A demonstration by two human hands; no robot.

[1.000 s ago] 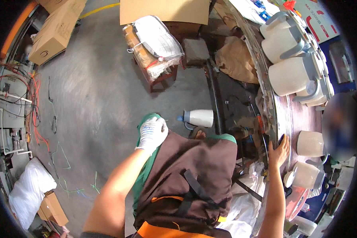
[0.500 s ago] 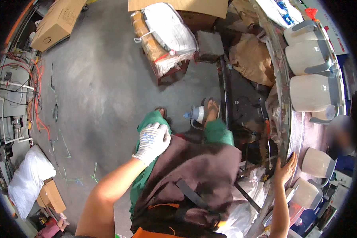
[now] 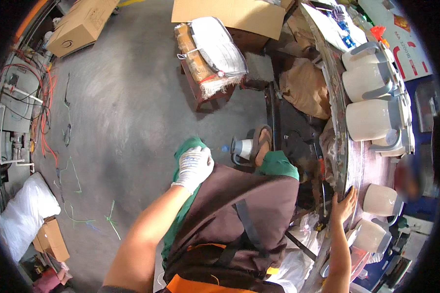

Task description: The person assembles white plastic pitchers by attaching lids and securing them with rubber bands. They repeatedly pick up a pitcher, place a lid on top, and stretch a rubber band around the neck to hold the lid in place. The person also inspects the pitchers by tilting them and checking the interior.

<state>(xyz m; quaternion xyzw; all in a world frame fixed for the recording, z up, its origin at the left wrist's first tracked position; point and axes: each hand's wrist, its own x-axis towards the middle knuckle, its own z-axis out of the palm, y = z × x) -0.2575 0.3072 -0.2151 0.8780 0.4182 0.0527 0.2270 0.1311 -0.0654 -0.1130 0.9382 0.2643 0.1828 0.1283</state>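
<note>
Resting my gloved left hand on my green-trousered knee, fingers curled loosely together and holding nothing, I seem to be steadying myself as I lean. My bare right hand lies flat on the rim of the desk at about four o'clock, fingers spread apart and gripping nothing, probably for balance. Just beyond it, at three o'clock, stands a white ceramic jug, near my fingertips but apart from them; another white jug sits lower, toward five o'clock. More jugs with grey handles line the desk toward two o'clock. My brown apron hangs over my lap. On the floor at twelve o'clock a cardboard box lies over wrapped bundles.
</note>
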